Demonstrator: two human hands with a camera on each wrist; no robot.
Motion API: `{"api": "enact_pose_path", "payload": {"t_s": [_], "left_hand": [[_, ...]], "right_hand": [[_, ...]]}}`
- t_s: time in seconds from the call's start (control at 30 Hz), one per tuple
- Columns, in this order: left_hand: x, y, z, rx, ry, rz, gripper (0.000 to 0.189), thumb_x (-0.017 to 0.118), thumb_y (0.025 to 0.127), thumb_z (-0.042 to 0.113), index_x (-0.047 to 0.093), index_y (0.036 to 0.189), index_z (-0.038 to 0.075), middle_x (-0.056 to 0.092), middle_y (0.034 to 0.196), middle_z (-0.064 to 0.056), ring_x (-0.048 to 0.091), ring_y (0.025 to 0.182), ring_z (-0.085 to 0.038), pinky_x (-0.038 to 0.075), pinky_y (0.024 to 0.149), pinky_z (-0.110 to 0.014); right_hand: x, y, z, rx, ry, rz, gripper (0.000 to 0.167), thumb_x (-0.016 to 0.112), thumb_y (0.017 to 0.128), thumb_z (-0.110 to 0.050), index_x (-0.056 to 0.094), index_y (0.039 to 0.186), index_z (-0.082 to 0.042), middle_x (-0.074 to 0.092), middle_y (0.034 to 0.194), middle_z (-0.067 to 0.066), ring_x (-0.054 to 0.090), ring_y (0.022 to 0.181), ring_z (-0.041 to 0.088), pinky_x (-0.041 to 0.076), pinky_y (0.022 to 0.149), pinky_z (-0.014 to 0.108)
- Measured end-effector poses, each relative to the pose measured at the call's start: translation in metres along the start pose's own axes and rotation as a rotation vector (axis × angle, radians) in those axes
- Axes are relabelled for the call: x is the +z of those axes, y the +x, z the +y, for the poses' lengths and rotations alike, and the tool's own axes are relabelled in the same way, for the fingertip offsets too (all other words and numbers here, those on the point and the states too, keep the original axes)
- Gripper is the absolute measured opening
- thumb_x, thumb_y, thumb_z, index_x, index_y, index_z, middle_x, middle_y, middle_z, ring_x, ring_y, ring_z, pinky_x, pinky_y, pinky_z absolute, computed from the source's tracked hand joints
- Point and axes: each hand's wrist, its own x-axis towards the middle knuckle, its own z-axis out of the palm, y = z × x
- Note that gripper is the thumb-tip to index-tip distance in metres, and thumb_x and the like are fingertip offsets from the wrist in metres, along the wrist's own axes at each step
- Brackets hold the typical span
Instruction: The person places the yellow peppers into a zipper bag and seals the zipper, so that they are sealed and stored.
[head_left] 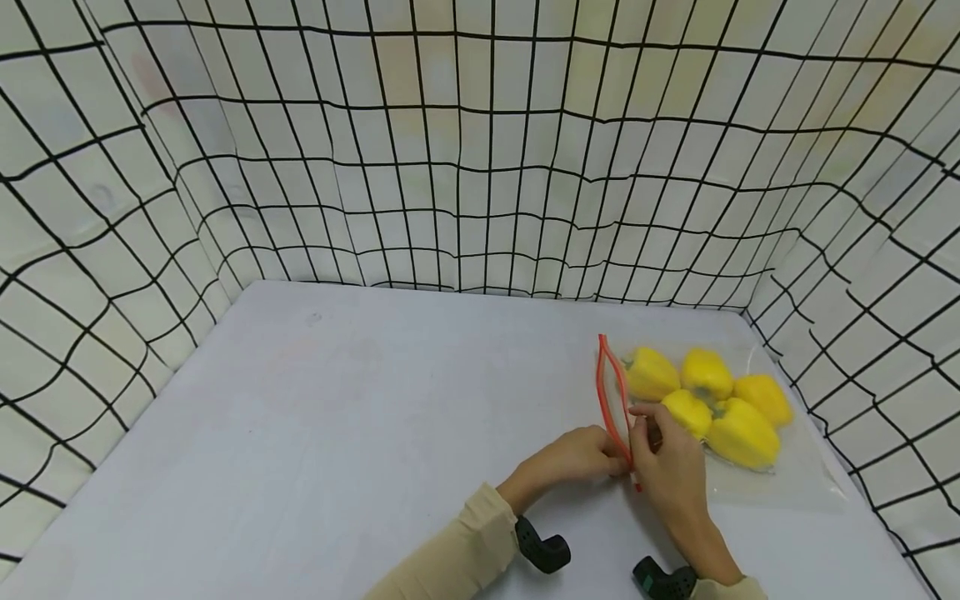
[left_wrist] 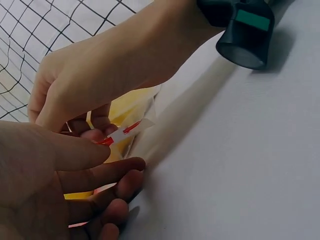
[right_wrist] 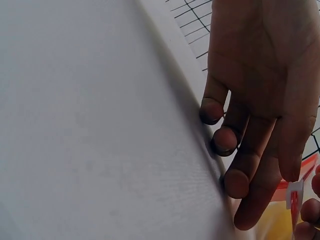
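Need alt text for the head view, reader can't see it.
A person's left hand and right hand pinch the red seal of a clear bag, its strips parted beyond them. Five yellow peppers lie inside the bag, at the right of a white table. Black-gridded white walls stand behind.

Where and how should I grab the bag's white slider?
Probably pinch the white slider across its two sides, coming from your own side: it's small, sits on the red zip close to its near end, and the yellow peppers lie off to the right.
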Motion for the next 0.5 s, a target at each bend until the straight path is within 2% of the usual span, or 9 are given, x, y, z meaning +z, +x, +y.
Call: {"api": "enact_pose_path", "payload": {"t_s": [0.1,0.23,0.37,0.5], "left_hand": [[0.0019,0.0012,-0.0004,0.025,-0.020,-0.018,0.030,0.065,0.098,0.017,0.069,0.071,0.005,0.038,0.054,0.010,0.033,0.051,-0.004,0.025,0.050,-0.019],[0.0014,0.0015,-0.0010,0.048,-0.102,-0.037,0.028,0.063,0.099,0.014,0.072,0.076,0.001,0.045,0.055,0.007,0.036,0.050,-0.004,0.027,0.049,-0.018],[-0.0004,0.0021,-0.0017,0.076,-0.194,-0.047,0.024,0.062,0.099,0.010,0.075,0.087,-0.006,0.055,0.062,0.001,0.043,0.052,-0.004,0.035,0.052,-0.016],[-0.0010,0.0035,-0.0033,0.094,-0.236,-0.067,0.025,0.062,0.100,0.010,0.075,0.093,-0.009,0.061,0.070,-0.002,0.048,0.057,-0.006,0.038,0.056,-0.016]], "right_hand": [[-0.0005,0.0012,0.0023,-0.015,0.003,0.010,0.016,0.066,0.095,0.002,0.074,0.106,-0.006,0.066,0.067,0.002,0.053,0.058,0.002,0.044,0.051,0.012],[-0.0015,0.0021,0.0037,-0.022,0.006,0.015,0.016,0.065,0.095,0.001,0.074,0.105,-0.006,0.065,0.066,0.001,0.053,0.057,0.001,0.043,0.049,0.012],[-0.0022,0.0034,0.0039,-0.025,0.002,0.019,0.015,0.065,0.095,0.002,0.074,0.105,-0.006,0.063,0.063,0.001,0.051,0.055,0.001,0.042,0.047,0.013],[-0.0025,0.0038,0.0031,-0.027,-0.001,0.022,0.014,0.065,0.095,0.002,0.074,0.104,-0.005,0.063,0.065,0.000,0.051,0.056,0.001,0.042,0.047,0.013]]}}
